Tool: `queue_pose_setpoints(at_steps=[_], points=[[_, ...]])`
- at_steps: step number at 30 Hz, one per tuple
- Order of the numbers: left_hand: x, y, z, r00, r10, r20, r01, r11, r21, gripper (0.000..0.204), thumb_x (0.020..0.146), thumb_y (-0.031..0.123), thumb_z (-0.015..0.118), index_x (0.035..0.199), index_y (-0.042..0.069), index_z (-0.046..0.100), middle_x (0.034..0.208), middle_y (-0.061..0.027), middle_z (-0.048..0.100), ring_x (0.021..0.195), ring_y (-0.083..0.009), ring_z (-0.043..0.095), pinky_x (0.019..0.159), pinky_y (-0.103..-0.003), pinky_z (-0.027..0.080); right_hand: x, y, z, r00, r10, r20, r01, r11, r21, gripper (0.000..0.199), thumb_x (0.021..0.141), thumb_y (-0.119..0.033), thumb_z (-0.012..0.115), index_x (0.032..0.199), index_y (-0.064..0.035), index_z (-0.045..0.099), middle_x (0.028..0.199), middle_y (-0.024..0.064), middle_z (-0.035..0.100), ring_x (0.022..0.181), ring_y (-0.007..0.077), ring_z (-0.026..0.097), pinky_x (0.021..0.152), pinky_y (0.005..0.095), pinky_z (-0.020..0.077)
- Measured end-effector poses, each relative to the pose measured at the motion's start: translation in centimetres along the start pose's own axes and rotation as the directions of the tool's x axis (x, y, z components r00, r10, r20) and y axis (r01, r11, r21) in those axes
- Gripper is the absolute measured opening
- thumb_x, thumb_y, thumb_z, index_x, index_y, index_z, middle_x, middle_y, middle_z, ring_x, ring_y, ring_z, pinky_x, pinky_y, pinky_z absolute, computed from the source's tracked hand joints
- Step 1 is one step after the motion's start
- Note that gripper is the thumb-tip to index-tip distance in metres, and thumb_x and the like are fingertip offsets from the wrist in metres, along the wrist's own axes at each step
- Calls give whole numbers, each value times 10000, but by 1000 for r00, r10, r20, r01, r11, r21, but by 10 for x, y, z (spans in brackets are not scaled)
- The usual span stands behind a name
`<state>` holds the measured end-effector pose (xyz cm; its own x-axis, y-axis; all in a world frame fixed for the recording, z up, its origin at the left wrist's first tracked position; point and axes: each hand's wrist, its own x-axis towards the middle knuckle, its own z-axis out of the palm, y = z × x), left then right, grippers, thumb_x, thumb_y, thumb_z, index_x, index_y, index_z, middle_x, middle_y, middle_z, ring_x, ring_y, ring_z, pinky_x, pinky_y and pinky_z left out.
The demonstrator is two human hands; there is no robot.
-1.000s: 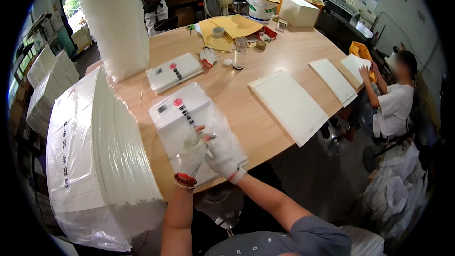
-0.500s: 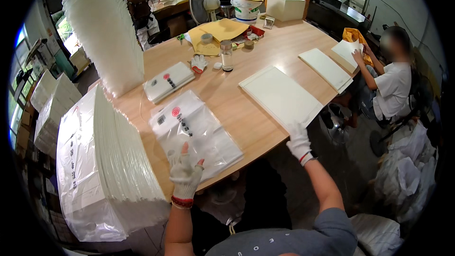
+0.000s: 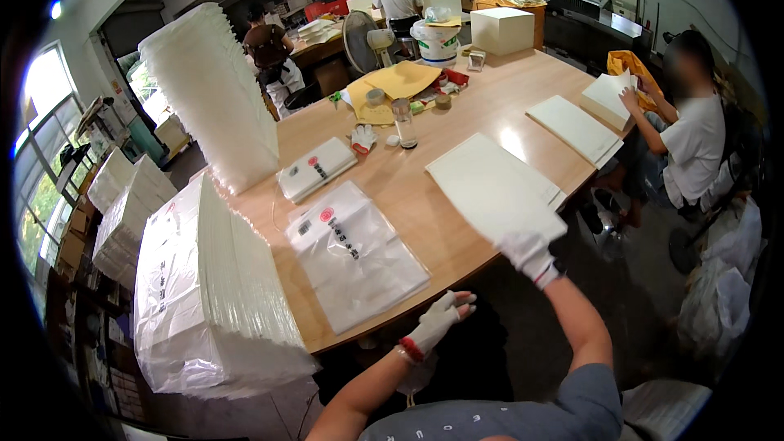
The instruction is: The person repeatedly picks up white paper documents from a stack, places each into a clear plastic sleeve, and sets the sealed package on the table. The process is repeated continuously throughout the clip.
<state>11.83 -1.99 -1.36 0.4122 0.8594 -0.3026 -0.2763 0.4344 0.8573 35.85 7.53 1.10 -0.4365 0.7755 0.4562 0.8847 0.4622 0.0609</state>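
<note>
My right hand point(image 3: 529, 256), in a white glove, grips the near corner of a large white paper sheet point(image 3: 494, 188). The sheet's near end sits askew over more white sheets point(image 3: 557, 198), whose edge shows at the right. My left hand point(image 3: 443, 317), in a knitted glove with bare fingertips, is in front of the table edge, above my lap. Its fingers are stretched out with nothing in them. Left of it, a pile of clear plastic bags point(image 3: 359, 265) with a red mark and dark print lies flat on the table.
At left stand a tall white stack point(image 3: 216, 98) and a big plastic-wrapped stack point(image 3: 208, 294). Beyond the bags lie a folded bag bundle point(image 3: 317, 170), a glove point(image 3: 363, 139) and a glass bottle point(image 3: 404, 124). A co-worker point(image 3: 694, 139) handles white paper point(image 3: 608, 100) at the right.
My left hand has left the plastic bags and moved right, to the table's front edge. My right hand has taken hold of the top sheet's near corner, which has shifted over those below.
</note>
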Motion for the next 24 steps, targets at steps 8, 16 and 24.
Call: queue_pose_setpoints(at_steps=[8, 16, 24], points=[[8, -26, -38, 977, -211, -12, 207, 967, -147, 480, 779, 24, 561, 1237, 4, 419, 1112, -134, 531, 1008, -264, 538, 863, -366, 472, -86, -39, -4, 905, 203, 374, -405, 136, 904, 262, 902, -269, 461, 881, -43, 590, 746, 54, 579, 706, 211, 568, 707, 326, 488], [-36, -51, -4, 919, 388, -63, 17, 121, 993, 731, 681, 315, 598, 1272, -37, 350, 1333, -269, 320, 1264, -344, 318, 1013, -413, 287, -94, -159, 59, 717, 387, 580, -188, -693, 695, 425, 938, -297, 439, 1244, -2, 422, 1047, 94, 556, 931, 163, 525, 838, 313, 449], [-71, 57, -10, 813, 581, -40, -103, 210, 972, 705, 681, 273, 657, 1290, 27, 402, 1356, -223, 320, 1270, -375, 295, 1026, -492, 260, -69, -166, 51, 668, 538, 514, -283, -455, 844, 358, 847, -147, 575, 1157, 21, 511, 1073, 90, 573, 930, 168, 561, 804, 315, 477]])
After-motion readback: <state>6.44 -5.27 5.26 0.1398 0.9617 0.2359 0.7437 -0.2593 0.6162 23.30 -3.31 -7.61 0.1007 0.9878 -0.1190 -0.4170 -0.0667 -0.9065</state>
